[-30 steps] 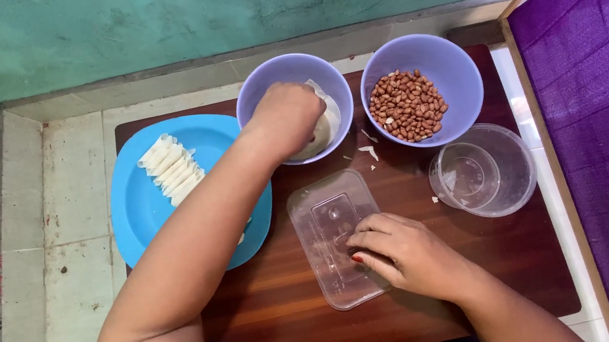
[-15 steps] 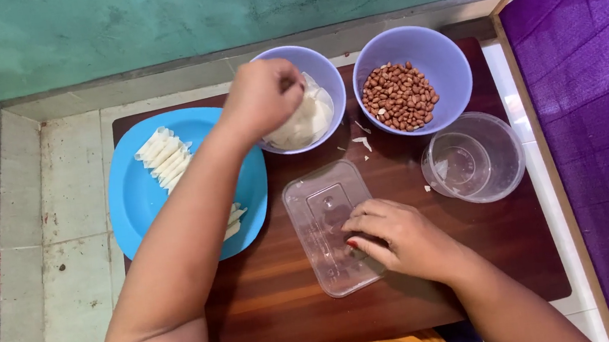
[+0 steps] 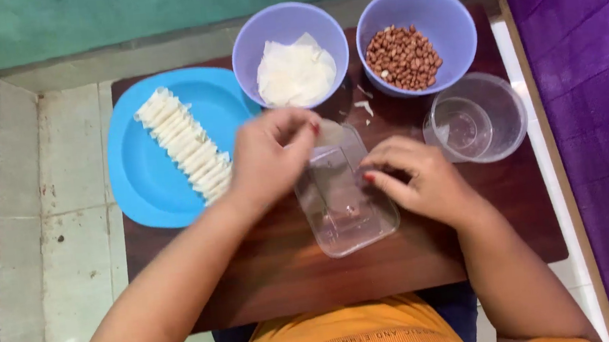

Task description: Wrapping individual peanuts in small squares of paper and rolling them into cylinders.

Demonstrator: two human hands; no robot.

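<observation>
The left hand has come back from the bowl at 12 o'clock, pinching a thin white sheet. The right hand rests with loose fingers on the clear plastic lid on the brown wooden bench.

A purple bowl of peanuts sits far right; a blue plate holds white rolls at left.
</observation>
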